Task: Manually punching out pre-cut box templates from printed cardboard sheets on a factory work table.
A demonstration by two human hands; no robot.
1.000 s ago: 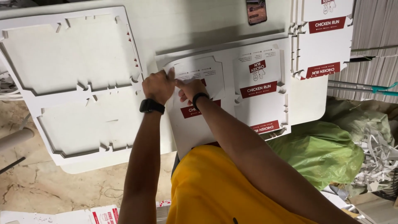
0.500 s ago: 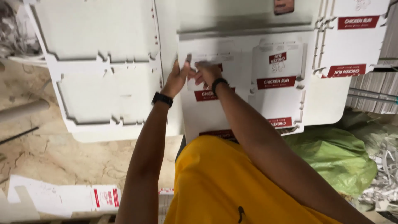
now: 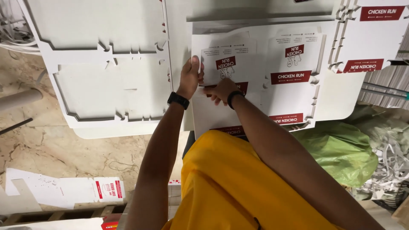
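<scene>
A flat white die-cut carton sheet (image 3: 294, 55) with red printed panels lies on top of a stack on the white table (image 3: 341, 100). My left hand (image 3: 189, 76) grips the sheet's left edge, thumb on top, and the left part of the sheet is lifted and folded over. My right hand (image 3: 221, 90) presses down on the sheet just right of the left hand, fingers curled at the fold. Both wrists wear black bands.
A stack of plain white die-cut sheets (image 3: 106, 64) lies to the left. More printed sheets (image 3: 375, 38) sit at the upper right. A green bag (image 3: 341, 151) and paper scraps (image 3: 390, 170) lie at the right. A loose carton piece (image 3: 72, 189) rests on the marble floor.
The view has shifted so the sheets sit higher and further right. My left hand has taken the sheet's left edge and raised that panel; my right hand has slid down beneath it.
</scene>
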